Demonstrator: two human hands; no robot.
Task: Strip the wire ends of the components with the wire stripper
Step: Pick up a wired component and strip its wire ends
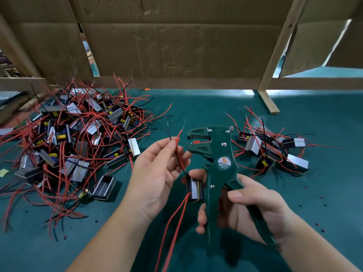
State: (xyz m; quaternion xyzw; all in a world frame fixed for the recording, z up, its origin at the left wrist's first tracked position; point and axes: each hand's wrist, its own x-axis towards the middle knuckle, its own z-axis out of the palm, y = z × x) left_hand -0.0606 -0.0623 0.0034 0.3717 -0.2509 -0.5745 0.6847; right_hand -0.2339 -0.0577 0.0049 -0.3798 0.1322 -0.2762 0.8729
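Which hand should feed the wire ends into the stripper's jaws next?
Left. The left hand pinches the thin red and black wires just beside the open mouth of the green wire stripper, whose handles fill the right hand.

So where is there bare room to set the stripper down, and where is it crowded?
Bare mat lies between the large pile of components on the left and the smaller pile on the right, up to the cardboard wall. The near right corner beside the right hand holds only insulation bits. Both piles are crowded.
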